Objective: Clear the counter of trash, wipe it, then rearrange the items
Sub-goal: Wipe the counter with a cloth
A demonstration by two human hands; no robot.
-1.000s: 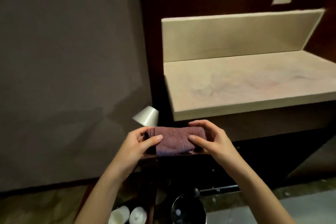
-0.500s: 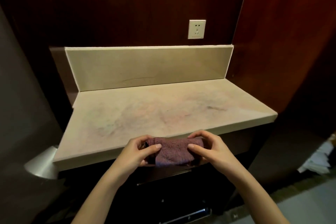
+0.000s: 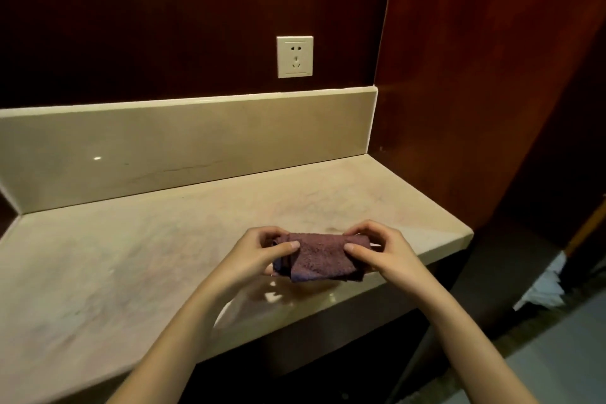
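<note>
A person's two bare forearms reached in from the bottom edge, seen from a camera worn on their head and looking down. Both hands held one folded purple-brown cloth (image 3: 319, 256) between them, over the front right part of a pale beige stone table (image 3: 114, 272). The left hand (image 3: 254, 254) had its grip closed on the cloth's left end, thumb lying across the top and fingers curled behind. The right hand (image 3: 382, 248) gripped the right end in the same way, thumb on the near face and fingers bent over the far edge. The cloth was bunched into a short roll, and a loose flap hung down from its lower edge. Whether that flap touched the table could not be told; a faint reflection showed on the polished stone just below it.

The table had a low upstand (image 3: 196, 141) of the same stone along its back. Above that rose a dark red-brown wooden wall, with a cream wall socket (image 3: 294, 56) set in it, above and behind the hands. A wooden side panel (image 3: 492, 75) closed off the table's right end. At the far right, low down near a grey floor, lay something white and crumpled (image 3: 544, 285), too unclear to identify.
</note>
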